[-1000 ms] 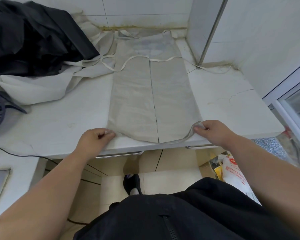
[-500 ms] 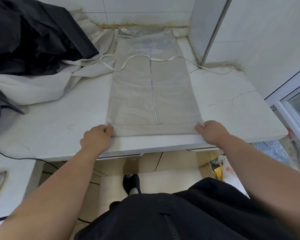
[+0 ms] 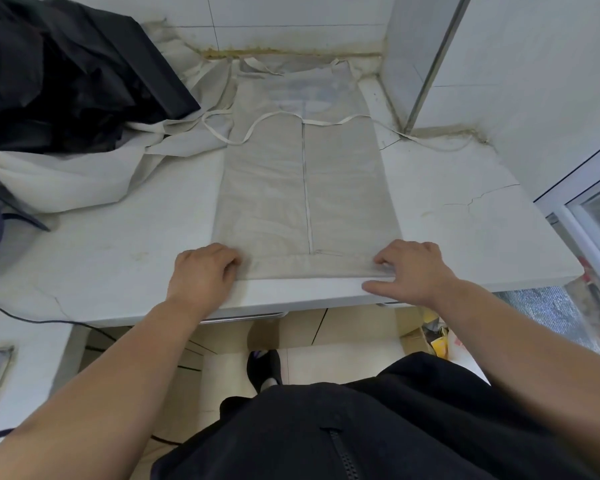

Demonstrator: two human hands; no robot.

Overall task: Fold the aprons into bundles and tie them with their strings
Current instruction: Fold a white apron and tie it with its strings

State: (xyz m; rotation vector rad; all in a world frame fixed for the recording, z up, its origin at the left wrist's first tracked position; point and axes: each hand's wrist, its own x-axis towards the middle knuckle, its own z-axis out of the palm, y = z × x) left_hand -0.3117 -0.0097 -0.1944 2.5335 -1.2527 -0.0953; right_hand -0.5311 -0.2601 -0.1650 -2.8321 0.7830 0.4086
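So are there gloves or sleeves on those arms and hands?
No. The left hand and right hand are bare, with no gloves, rings or watch showing. Both forearms are bare too; no sleeves reach into view. Below them is black clothing with a zip.

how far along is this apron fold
Done: apron flat on the counter, both sides folded to the middle. In hand: left hand and right hand hold a first fold at its near hem. Left: rolling up, tying the strings; a second apron lies loose.
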